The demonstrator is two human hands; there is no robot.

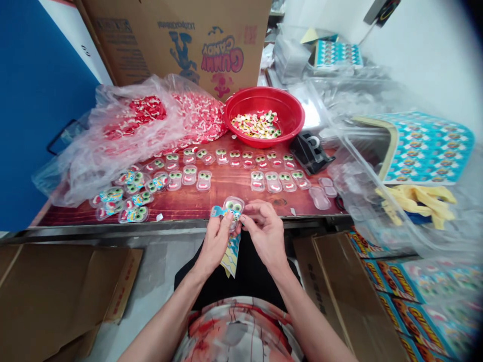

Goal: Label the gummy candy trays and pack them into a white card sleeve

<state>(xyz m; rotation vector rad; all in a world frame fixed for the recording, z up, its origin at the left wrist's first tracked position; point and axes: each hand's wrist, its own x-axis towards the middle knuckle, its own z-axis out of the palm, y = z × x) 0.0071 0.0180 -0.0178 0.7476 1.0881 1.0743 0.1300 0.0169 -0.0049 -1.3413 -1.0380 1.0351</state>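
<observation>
Both hands meet at the table's front edge over one clear candy blister (233, 205) with green eye gummies inside. My left hand (216, 241) pinches the blister together with a blue printed sticker strip (231, 255) that hangs down below it. My right hand (264, 229) is closed on the blister's right side, fingertips pressing at its edge. Rows of filled blisters (234, 160) lie on the wooden table (188, 203) beyond my hands. A few sealed ones with blue labels (124, 198) lie at the left.
A red bowl (290, 113) of loose gummies stands at the back. A plastic bag (124, 130) of red candies lies left, a "Gummy Candy" carton (181, 40) behind it. Empty blisters (322, 193), a black tool (311, 153), a clear bin (362, 166), yellow gloves (418, 201), printed boxes (411, 296).
</observation>
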